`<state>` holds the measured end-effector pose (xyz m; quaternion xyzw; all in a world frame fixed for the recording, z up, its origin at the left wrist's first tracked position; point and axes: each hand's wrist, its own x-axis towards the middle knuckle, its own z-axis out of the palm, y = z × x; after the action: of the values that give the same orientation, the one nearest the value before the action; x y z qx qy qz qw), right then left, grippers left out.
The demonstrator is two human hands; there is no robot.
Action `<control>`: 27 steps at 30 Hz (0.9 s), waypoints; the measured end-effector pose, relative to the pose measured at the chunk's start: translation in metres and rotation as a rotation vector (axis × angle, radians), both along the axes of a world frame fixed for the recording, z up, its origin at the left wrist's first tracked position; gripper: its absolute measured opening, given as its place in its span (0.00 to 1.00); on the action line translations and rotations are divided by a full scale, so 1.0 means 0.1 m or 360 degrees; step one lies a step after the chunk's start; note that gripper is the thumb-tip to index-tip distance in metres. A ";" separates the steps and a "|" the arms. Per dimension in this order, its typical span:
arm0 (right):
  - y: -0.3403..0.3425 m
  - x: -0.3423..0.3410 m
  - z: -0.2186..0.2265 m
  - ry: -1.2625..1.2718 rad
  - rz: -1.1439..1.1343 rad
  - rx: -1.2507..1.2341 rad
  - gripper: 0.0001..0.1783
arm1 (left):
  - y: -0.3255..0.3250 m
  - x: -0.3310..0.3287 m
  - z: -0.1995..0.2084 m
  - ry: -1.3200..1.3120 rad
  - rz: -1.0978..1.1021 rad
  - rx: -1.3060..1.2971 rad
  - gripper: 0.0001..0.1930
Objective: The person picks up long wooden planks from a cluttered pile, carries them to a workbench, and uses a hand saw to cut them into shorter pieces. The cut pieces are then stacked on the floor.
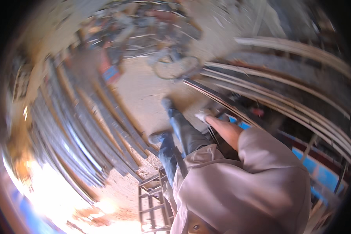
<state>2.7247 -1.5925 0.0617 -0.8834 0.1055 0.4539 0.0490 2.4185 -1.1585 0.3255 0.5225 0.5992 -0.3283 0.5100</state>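
The right hand (202, 114), pale and blurred just off centre toward 3 o'clock, hangs near a long bar (222, 102) at 2 o'clock; whether its grip is clenched or released, or touches anything, I cannot tell; its bare forearm (225, 132) points toward 10 o'clock; the left hand's grip cannot be made out; a metal frame (151, 210) stands at 7 o'clock.

Long metal bars (72, 130) and a jumbled heap (144, 33) suggest a workshop.
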 end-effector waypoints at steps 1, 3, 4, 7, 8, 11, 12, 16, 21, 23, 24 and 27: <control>-0.05 0.06 0.01 -0.0090 0.0006 0.0060 0.29 | -0.16 -0.06 -0.06 -0.0054 0.0046 0.0061 0.16; -0.34 0.28 0.01 -0.0305 0.0075 0.0234 0.28 | -0.42 -0.17 -0.23 -0.0096 0.0125 0.0174 0.15; -0.32 0.47 0.06 -0.0049 0.0190 0.0034 0.21 | -0.48 -0.24 -0.42 -0.0064 0.0167 0.0229 0.15; 0.20 0.81 0.20 0.0279 -0.0905 0.0269 0.16 | -0.43 -0.64 -0.93 0.0025 0.0298 0.0153 0.29; 0.46 0.88 0.28 0.0168 -0.0706 0.0235 0.16 | -0.61 -0.94 -1.32 0.0138 0.0682 0.0305 0.32; 1.02 1.29 -0.14 0.0575 -0.0622 0.0420 0.17 | -0.37 -1.13 -1.76 0.0134 0.0915 0.0370 0.29; 1.47 1.03 -0.24 0.0342 -0.0394 0.0320 0.14 | 0.02 -1.04 -1.75 0.0079 0.0981 0.0425 0.29; 1.43 1.18 -1.04 -0.0050 0.2043 -0.0314 0.17 | -0.97 -1.41 -2.57 0.0029 0.1181 0.0406 0.31; 2.94 -0.03 -0.82 0.0196 0.1129 0.0011 0.17 | 0.62 -1.57 -2.74 -0.0152 0.1098 0.0697 0.31; 3.53 -0.22 -0.78 0.0212 0.1109 0.0013 0.16 | 1.25 -1.56 -2.61 -0.0215 0.1095 0.0724 0.31; 3.86 -0.36 -0.77 0.0222 0.1154 0.0001 0.15 | 1.54 -1.69 -2.63 -0.0251 0.1178 0.0750 0.31; 4.89 -0.80 -0.98 0.0271 0.1215 0.0049 0.13 | 2.55 -2.15 -2.77 -0.0333 0.1318 0.0864 0.33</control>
<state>2.6451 -1.1033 -0.0366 -0.8175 -0.2338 0.5128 -0.1191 2.2033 -0.9039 0.0481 0.3847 0.7657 0.1232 0.5005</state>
